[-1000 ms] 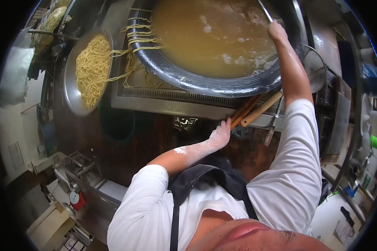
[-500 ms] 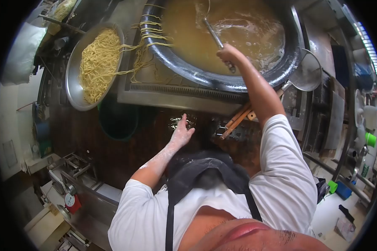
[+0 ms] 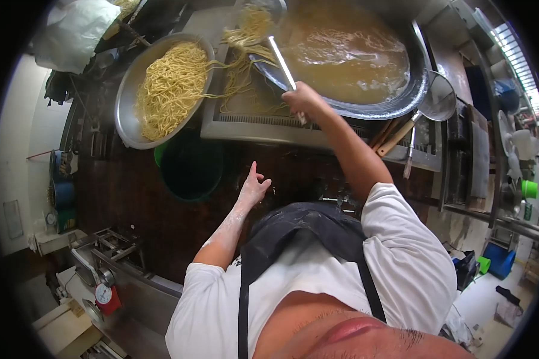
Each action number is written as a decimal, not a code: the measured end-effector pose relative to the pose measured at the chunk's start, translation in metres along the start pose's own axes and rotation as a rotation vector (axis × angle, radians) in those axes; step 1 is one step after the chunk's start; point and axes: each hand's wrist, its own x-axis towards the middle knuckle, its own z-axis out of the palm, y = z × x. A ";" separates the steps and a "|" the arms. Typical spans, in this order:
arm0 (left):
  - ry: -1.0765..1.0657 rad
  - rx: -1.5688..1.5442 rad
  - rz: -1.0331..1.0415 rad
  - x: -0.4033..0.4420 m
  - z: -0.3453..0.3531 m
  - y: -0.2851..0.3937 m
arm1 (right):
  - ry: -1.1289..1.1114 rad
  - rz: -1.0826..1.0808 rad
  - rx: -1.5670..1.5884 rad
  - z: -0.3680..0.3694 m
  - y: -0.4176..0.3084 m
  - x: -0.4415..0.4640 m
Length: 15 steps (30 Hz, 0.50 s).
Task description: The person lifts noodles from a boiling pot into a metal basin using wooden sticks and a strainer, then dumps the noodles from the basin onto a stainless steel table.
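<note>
My right hand [image 3: 304, 100] is wrapped round the metal handle of a long-handled strainer [image 3: 281, 63]. Its head is partly hidden at the top edge and bears a clump of yellow noodles [image 3: 251, 27], left of the big pot's dark rim [image 3: 377, 111]. Cloudy, bubbling liquid [image 3: 353, 54] fills the pot. Loose noodle strands [image 3: 239, 78] trail over the steel stovetop towards a metal bowl [image 3: 123, 113] heaped with noodles [image 3: 170, 87]. My left hand [image 3: 256, 184], dusted white, hangs in the air with its fingers apart, holding nothing.
A dark green bucket [image 3: 191, 170] stands below the bowl. Right of the pot rests a mesh strainer [image 3: 438, 99] with a wooden handle, beside a brush [image 3: 409, 158]. A red scale [image 3: 106, 297] sits at lower left.
My right hand has swung the strainer left, out of the pot, and noodles now show at its head. My left hand stays open at about the same place. The view has shifted.
</note>
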 end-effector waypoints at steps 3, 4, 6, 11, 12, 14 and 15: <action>0.002 0.015 0.012 -0.007 -0.023 -0.016 | 0.157 -0.146 -0.271 0.069 -0.046 -0.027; 0.000 0.026 0.049 -0.008 -0.027 -0.021 | 0.160 -0.203 -0.365 0.086 -0.054 -0.030; 0.000 0.048 0.132 -0.001 -0.037 -0.022 | 0.172 -0.278 -0.489 0.109 -0.057 -0.016; -0.042 0.063 0.076 0.001 -0.067 -0.008 | 0.360 -0.217 -0.624 0.096 -0.041 -0.010; -0.031 0.039 0.060 0.000 -0.071 -0.013 | 0.409 -0.289 -0.554 0.077 -0.030 -0.022; -0.018 -0.011 0.032 0.000 -0.073 -0.024 | 0.465 -0.138 -0.574 0.025 -0.006 -0.039; -0.013 -0.038 0.011 0.000 -0.074 -0.029 | 0.452 -0.117 -0.470 -0.007 -0.006 -0.069</action>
